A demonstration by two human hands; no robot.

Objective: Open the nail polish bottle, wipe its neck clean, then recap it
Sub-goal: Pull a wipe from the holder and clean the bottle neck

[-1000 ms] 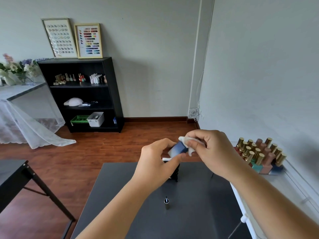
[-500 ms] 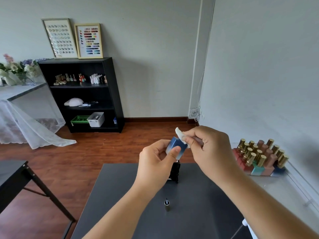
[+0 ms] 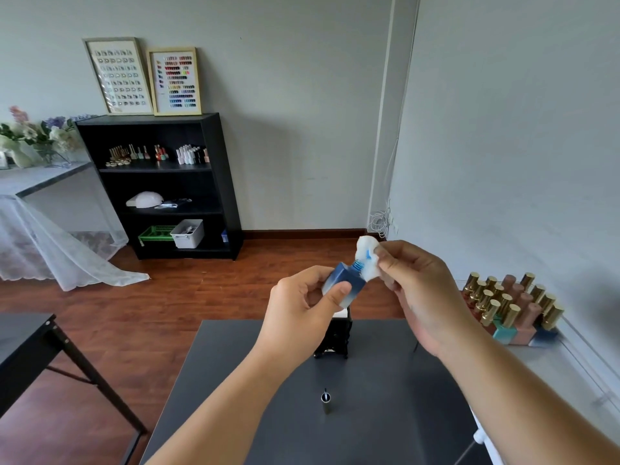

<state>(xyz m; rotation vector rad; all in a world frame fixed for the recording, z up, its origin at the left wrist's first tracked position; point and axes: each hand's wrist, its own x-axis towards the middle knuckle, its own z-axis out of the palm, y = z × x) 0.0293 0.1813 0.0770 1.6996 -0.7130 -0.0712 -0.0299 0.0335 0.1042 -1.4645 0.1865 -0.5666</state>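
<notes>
Both hands grip: my left hand (image 3: 302,303) clamps the uncapped bottle (image 3: 344,285), neck tilted up-right, while my right hand (image 3: 419,290) pinches the cotton pad (image 3: 367,260) against its neck.

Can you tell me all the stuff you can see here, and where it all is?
bottle: one, blue, open, tilted, held above the table
pad: one, white with a blue smear, pressed on the bottle's neck
cap: one, dark with its brush up, standing on the table
table: one, dark grey, under the hands
holder: one, black, at the table's far edge
polish rack: many gold-capped bottles, on the right ledge
shelf: one, black, against the back wall
frames: two, on top of the shelf
flowers: one bunch, far left
left hand: grip on the bottle
right hand: grip on the pad
</notes>
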